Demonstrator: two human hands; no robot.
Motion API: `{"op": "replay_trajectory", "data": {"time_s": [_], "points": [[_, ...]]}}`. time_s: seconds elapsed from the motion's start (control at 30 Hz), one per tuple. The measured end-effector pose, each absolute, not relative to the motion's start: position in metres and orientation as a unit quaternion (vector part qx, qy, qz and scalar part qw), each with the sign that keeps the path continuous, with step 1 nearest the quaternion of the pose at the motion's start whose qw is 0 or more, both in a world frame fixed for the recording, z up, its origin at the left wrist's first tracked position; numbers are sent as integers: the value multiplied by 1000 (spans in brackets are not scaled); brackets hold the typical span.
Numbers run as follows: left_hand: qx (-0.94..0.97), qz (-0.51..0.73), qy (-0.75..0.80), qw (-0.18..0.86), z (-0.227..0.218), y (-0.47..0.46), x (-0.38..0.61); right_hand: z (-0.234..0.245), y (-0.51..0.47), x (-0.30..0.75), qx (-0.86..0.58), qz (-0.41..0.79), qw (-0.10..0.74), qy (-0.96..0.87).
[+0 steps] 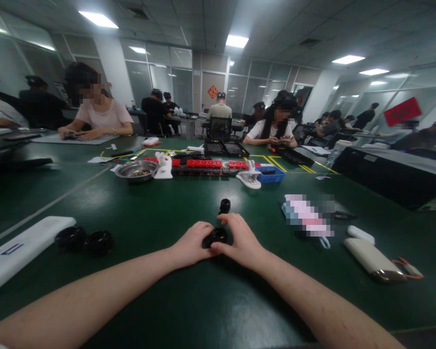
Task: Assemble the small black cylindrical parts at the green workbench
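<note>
No wording or number could be read: the gold marks on the red diamond sign (pixel 212 91) and the dark mark on the white device (pixel 36 242) were illegible.

The room is lit by rectangular ceiling panels (pixel 237 41). Glass partitions (pixel 254 75) are broken by white pillars (pixel 114 72); a door (pixel 221 81) is hung with a red diamond (pixel 212 92); the foreground is filled by a green table (pixel 174 310).
</note>
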State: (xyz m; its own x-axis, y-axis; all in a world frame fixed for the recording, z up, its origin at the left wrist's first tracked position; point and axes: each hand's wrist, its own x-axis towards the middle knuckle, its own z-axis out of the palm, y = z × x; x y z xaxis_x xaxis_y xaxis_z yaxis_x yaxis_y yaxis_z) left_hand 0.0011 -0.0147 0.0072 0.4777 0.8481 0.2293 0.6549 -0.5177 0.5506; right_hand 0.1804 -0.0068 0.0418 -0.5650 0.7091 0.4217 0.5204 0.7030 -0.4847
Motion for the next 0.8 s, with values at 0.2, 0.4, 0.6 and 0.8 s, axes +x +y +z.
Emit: {"op": "replay_trajectory", "data": {"time_s": [0.2,0.4,0.6,0.8], "points": [[833,252,451,198,2,-13,0,42,-7,185,-263,204,295,-896],[839,251,445,189,6,-14,1,39,-7,182,-321,164,313,-879],[840,243,446,191,11,-17,2,37,-5,181,-380,155,308,-858],[835,251,449,197,7,-15,1,38,-6,182,-312,191,299,-882]]}}
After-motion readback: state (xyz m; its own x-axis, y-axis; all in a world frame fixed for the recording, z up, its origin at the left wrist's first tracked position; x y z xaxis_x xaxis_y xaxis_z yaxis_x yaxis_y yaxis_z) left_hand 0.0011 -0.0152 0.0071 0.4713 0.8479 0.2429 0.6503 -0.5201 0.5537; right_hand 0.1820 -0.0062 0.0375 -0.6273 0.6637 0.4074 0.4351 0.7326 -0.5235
